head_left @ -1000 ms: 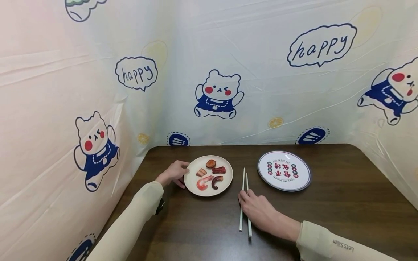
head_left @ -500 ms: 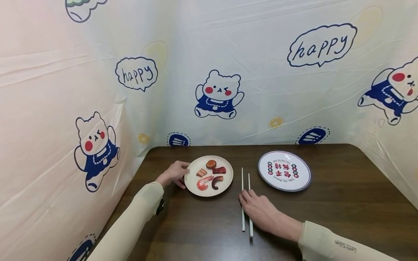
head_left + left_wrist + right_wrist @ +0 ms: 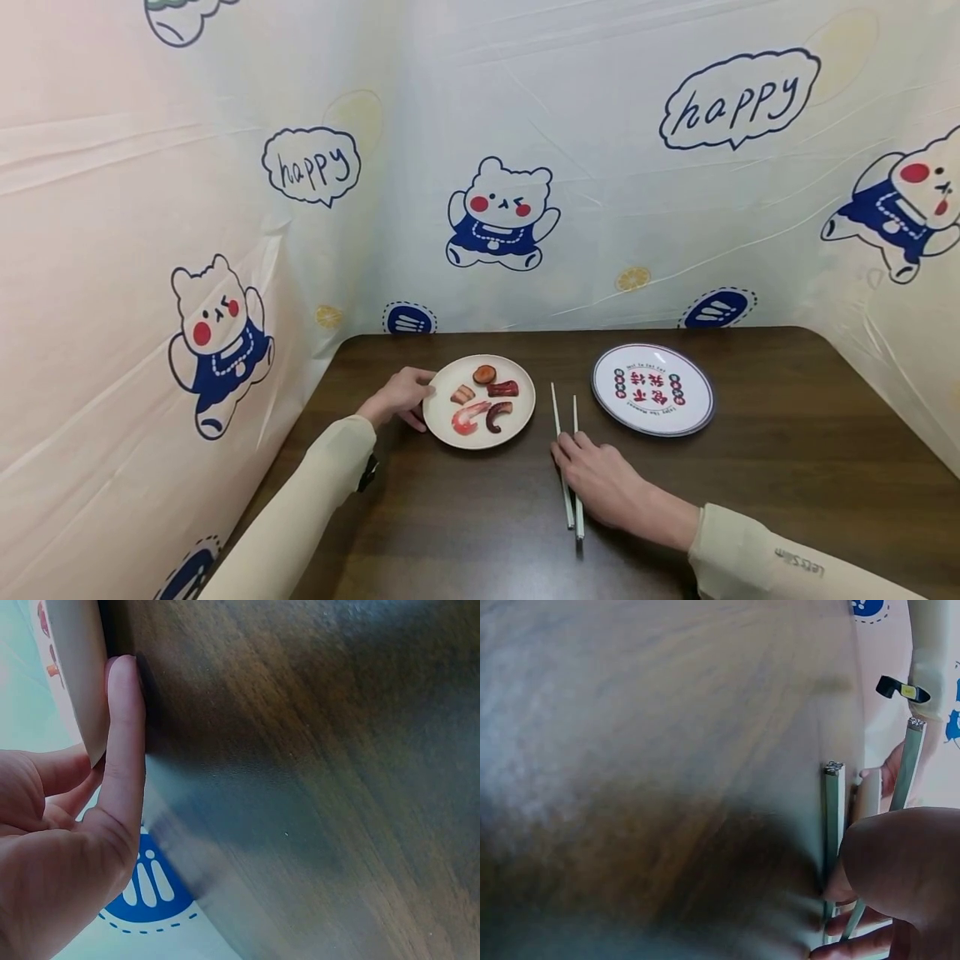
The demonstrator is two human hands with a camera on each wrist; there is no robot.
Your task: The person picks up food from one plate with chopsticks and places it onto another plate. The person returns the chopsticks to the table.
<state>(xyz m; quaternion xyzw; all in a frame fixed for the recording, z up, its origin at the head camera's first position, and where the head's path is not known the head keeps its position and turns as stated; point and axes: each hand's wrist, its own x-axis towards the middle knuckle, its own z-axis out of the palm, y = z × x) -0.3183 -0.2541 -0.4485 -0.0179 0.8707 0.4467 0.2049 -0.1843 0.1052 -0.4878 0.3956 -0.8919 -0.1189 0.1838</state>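
Note:
My left hand (image 3: 401,397) grips the left rim of a cream plate (image 3: 517,429), which rests on the table. On this plate lie a prawn (image 3: 467,419), a curled tentacle piece (image 3: 494,418), a brown round slice (image 3: 484,375) and other small food pieces. In the left wrist view, a straight finger (image 3: 125,727) lies along the plate's underside. My right hand (image 3: 603,482) holds a pair of pale green chopsticks (image 3: 557,412) over the table, right of the plate. Their far tips stand apart, while the near ends lie close together. In the right wrist view, the palm hides part of the chopsticks.
A white oval plate (image 3: 701,408) with a blue rim and red characters lies at the back right. The dark wooden table (image 3: 450,525) has rounded back corners. A printed curtain (image 3: 600,208) hangs behind and at both sides.
The chopsticks' far tips have spread apart, and their near ends have come closer together. My right hand has shifted slightly right; the left hand and cream plate have stayed put.

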